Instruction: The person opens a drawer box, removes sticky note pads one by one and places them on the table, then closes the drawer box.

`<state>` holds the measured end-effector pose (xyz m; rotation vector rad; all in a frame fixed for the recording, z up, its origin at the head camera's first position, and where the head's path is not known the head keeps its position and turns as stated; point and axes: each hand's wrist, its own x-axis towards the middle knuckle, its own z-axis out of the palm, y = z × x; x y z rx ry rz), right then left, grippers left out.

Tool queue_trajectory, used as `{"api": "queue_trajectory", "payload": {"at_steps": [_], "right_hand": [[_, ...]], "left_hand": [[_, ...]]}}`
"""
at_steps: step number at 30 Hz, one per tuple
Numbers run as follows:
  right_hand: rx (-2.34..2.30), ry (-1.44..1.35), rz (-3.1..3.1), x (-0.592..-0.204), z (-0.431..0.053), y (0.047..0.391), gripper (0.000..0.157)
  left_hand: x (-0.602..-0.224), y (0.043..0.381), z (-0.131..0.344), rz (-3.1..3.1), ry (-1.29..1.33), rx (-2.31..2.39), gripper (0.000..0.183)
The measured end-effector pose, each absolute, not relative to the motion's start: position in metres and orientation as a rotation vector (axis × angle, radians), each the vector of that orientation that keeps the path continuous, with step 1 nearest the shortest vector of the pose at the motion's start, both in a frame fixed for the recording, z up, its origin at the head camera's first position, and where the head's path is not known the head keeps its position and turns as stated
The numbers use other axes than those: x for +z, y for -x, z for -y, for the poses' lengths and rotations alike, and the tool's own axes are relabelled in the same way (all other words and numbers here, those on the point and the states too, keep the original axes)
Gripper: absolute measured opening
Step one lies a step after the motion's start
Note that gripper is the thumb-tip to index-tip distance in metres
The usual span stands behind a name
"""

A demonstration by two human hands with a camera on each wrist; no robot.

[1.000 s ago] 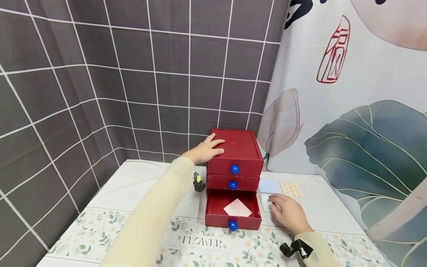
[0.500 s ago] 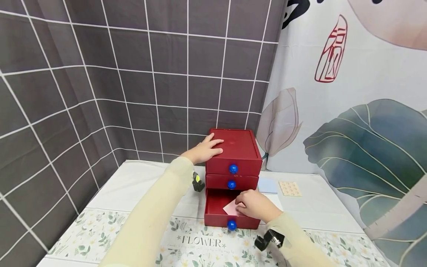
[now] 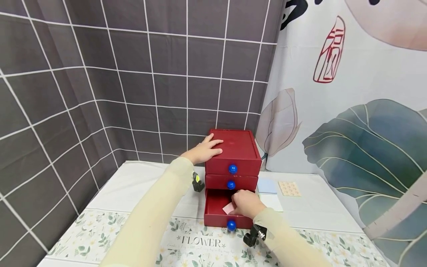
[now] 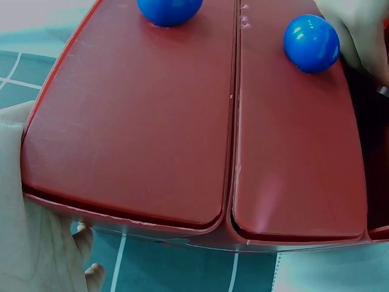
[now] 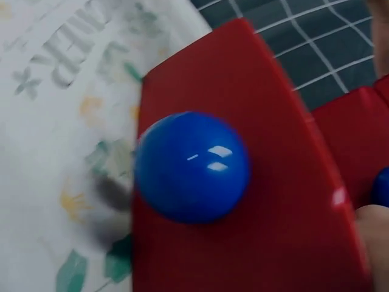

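Observation:
A small red drawer cabinet (image 3: pixel 236 144) with round blue knobs stands on the table, its bottom drawer (image 3: pixel 218 220) pulled out. My left hand (image 3: pixel 201 150) rests on the cabinet's top left edge with fingers spread. Inside the drawer lies a pink sticky-note-like square of paper (image 3: pixel 228 208), only its left corner showing. Over the rest of it is my right hand (image 3: pixel 247 204), reaching down into the drawer with bent fingers; I cannot tell whether they pinch the paper. The right wrist view shows the drawer's blue knob (image 5: pixel 193 167) up close.
Right of the cabinet lie a light blue paper pad (image 3: pixel 267 186), a white pad (image 3: pixel 271 202) and a beige patterned square (image 3: pixel 289 188). A flower-print cloth (image 3: pixel 193 244) covers the table's front. Dark gridded fabric (image 3: pixel 166 92) hangs behind.
My right hand has moved left from the white pad into the open drawer, covering most of the pink paper. My left hand stays on the cabinet top.

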<state>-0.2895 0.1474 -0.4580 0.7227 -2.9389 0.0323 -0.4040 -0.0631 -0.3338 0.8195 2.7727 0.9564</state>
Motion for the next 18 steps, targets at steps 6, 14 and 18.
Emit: {"api": "queue_trajectory", "payload": {"at_steps": [6, 14, 18], "right_hand": [[-0.078, -0.724, 2.899, -0.4635, -0.142, 0.2918, 0.038], [-0.206, -0.879, 2.792, -0.4599, -0.1419, 0.2906, 0.023], [-0.173, -0.996, 2.758, -0.4567, -0.1447, 0.2909, 0.014]], "left_hand": [[-0.3358, 0.4061, 0.0629, -2.783, -0.822, 0.943, 0.057], [-0.3341, 0.406, 0.0628, -2.773, -0.828, 0.956, 0.057], [-0.332, 0.4043, 0.0622, -2.756, -0.824, 0.97, 0.058]]}}
